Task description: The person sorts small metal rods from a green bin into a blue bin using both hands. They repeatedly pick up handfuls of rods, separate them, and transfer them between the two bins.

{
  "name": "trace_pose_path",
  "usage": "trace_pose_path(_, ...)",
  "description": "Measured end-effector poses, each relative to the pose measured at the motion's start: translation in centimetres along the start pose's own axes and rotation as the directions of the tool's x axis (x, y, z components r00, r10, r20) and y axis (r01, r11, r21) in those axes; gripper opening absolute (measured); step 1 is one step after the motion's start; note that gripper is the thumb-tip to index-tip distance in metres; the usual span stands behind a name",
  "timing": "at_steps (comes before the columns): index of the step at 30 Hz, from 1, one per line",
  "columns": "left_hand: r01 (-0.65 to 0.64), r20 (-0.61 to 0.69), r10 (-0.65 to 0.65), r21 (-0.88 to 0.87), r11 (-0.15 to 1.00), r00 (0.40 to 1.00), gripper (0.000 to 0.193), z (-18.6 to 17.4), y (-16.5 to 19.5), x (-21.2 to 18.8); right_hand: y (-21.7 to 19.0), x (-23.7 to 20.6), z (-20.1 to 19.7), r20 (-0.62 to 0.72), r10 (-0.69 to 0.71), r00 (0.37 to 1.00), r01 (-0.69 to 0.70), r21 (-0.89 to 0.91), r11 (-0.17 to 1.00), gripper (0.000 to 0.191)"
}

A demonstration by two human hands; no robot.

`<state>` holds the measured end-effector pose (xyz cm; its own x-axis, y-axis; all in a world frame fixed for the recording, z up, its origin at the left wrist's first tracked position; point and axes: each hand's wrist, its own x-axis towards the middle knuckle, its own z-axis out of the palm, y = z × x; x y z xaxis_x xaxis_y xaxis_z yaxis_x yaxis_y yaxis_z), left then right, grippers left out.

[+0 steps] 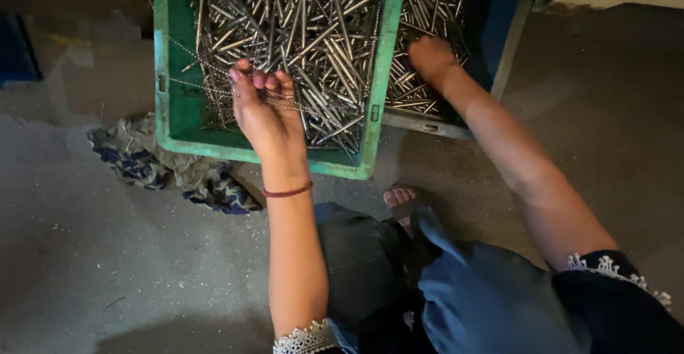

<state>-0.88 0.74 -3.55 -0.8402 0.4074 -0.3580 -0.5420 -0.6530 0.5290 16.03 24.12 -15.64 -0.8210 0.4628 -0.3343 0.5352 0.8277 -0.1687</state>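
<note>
The green plastic crate (169, 76) on the grey concrete floor (92, 254) is heaped with thin, shiny metal rods (306, 19). Over its near half, the left hand (262, 104) pinches fine beaded metal chains (192, 84) between curled fingers. Just right of the crate, the right hand (429, 57) is dug into more rods in a blue plastic crate (499, 19); its grip cannot be told. A crumpled patterned cloth (167, 168) lies at the green crate's near left corner.
</note>
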Motion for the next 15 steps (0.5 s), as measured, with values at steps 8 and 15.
trace_pose_path(8, 0.024, 0.055, -0.025, 0.016, 1.0, 0.998, 0.023, -0.2, -0.4, -0.3, -0.3, 0.1, 0.7, -0.049, 0.235, 0.971, -0.223, 0.177, 0.959, 0.02)
trace_pose_path(15, 0.014, 0.017, -0.015, 0.015, 1.0, 1.0, 0.024, -0.3, 0.3, 0.0, 0.3, -0.4, -1.1, -0.034, 0.107, 0.994, -0.106, 0.037, 0.994, 0.029)
